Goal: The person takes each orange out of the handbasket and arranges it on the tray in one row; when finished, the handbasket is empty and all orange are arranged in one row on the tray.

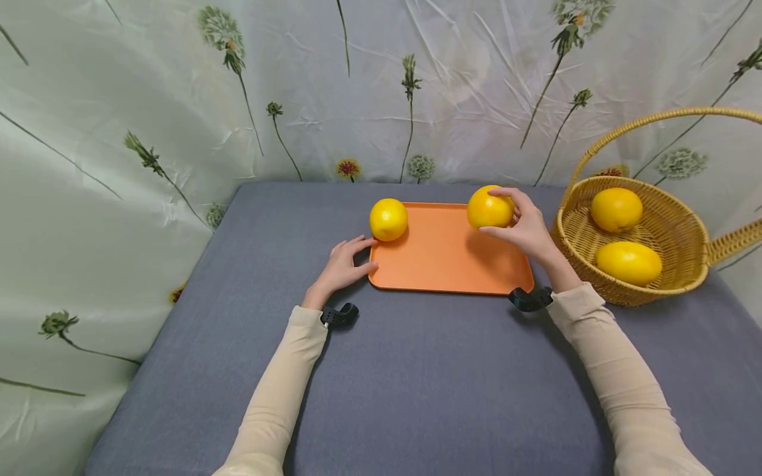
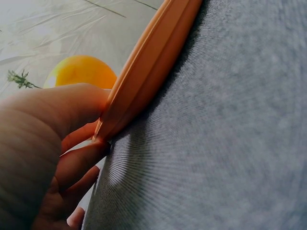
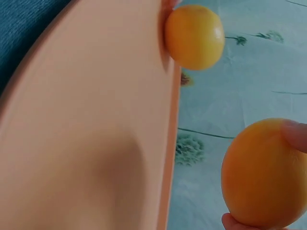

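Head view shows an orange tray (image 1: 446,261) lying flat on a grey cloth-covered table (image 1: 417,383), with a patterned fabric backdrop (image 1: 178,99) behind it. The right hand (image 1: 526,228) grips 1 yellow-orange fruit (image 1: 489,207), fingers and thumb curled round it, held just above the far right corner of the tray. In the right wrist view the same fruit (image 3: 264,172) sits clear of the tray surface (image 3: 96,134), with a fingertip (image 3: 295,134) on its upper side. A 2nd fruit (image 1: 388,219) rests on the tray at the far left corner; the right wrist view shows it (image 3: 194,36) against the tray rim. The left hand (image 1: 345,264) lies at the tray's left edge with fingers relaxed and fairly straight; the left wrist view shows the thumb (image 2: 62,108) and fingers (image 2: 79,160) touching the tray rim (image 2: 148,67) on both sides of its corner. A woven basket (image 1: 684,218) stands just beside the tray on the right and holds 2 more fruits (image 1: 616,209) (image 1: 628,262).
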Motion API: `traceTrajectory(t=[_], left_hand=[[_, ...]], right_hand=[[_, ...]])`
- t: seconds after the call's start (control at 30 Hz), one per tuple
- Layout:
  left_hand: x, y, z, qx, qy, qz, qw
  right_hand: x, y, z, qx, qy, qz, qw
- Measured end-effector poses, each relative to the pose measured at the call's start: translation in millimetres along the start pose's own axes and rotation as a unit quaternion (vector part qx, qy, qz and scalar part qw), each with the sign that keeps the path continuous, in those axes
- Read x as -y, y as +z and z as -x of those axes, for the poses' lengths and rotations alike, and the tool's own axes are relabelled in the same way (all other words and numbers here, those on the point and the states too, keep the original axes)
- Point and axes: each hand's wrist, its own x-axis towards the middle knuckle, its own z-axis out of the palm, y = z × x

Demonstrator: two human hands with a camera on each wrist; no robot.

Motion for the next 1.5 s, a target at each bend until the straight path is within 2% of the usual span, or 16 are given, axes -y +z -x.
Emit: traceTrajectory(t=[0.43,0.73,0.97,1.03,1.3,1.5], left_hand=[[1.6,0.5,-1.4,-0.004,0.003,-0.003,1.0],[1.7,1.2,-2.0,0.002,0.003,-0.004,1.0],[1.1,0.3,-1.7,0.001,0.001,-0.004,1.0],[1.1,-0.4,-1.5,-0.001,0.001,-0.002,1.0],[1.3,-0.3,-0.7,0.0,0.001,-0.005,1.0],[0.6,-1.7,-0.6,-0.002,0.001,0.001,1.0]], right_hand=[[-2.7,27.8,-17.6,0.052,0.002,-0.038,0.998],[-3.3,41.9,-28.4,0.125,0.024,-0.075,0.989],[18.4,49.3,-32.2,0.163,0.036,-0.079,0.983],[17.5,53.0,-36.0,0.173,0.038,-0.085,0.98],[-9.2,73.0,-50.6,0.187,0.025,-0.095,0.977],[-11.4,80.6,-52.7,0.182,0.012,-0.099,0.978]])
